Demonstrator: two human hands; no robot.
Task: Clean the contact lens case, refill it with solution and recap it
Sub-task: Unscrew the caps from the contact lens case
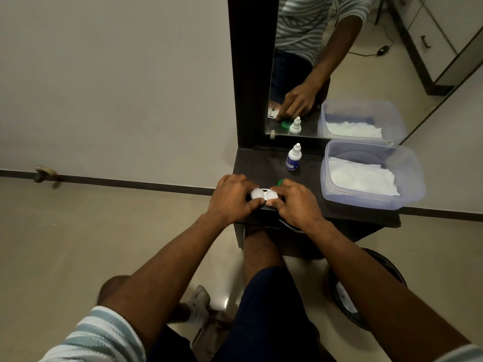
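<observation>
A white contact lens case [264, 194] lies near the front edge of the dark table [308, 205], its two round parts side by side. My left hand [231, 198] grips its left end, thumb and fingers curled around it. My right hand [295, 202] grips its right end the same way. A green cap [281, 182] peeks out just behind my right hand's fingers. A small white solution bottle [293, 158] with a blue label stands capped farther back. I cannot tell whether the case's wells are capped or bare.
A clear plastic tub [371, 197] holding white tissues sits at the table's right. A dark-framed mirror [251, 74] rises behind the table. A black bin [366, 288] stands on the floor at lower right. My knee is under the table.
</observation>
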